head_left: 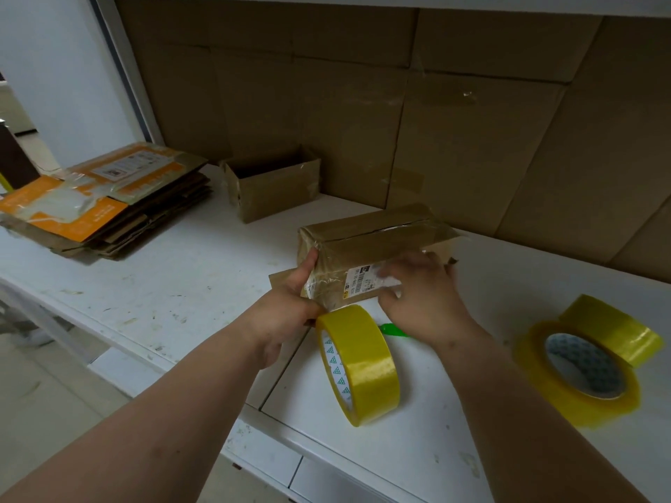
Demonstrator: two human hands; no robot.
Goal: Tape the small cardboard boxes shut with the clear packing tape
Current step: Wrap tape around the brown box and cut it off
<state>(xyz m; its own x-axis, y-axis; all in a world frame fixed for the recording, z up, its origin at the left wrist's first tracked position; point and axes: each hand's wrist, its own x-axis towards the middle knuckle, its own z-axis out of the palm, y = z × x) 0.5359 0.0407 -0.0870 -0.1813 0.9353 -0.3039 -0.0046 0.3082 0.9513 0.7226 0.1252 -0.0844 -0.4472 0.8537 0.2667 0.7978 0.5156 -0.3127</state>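
The small cardboard box [366,248] lies on the white table [181,277], just behind the upright tape roll [357,363]. The left hand [287,314] grips its left end, thumb on top. The blurred right hand [417,292] covers the box's label; its grip cannot be told.

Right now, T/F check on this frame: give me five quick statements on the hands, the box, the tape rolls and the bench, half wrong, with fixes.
1. The left hand grips the near-left end of the box. True.
2. The right hand holds a tape roll. False: it rests on the box's front face, over the label.
3. A tape roll stands on edge just in front of the box. True.
4. The open box at the back is taped shut. False: its top is open.
5. The flat cartons are stacked on the right of the bench. False: they lie at the left.
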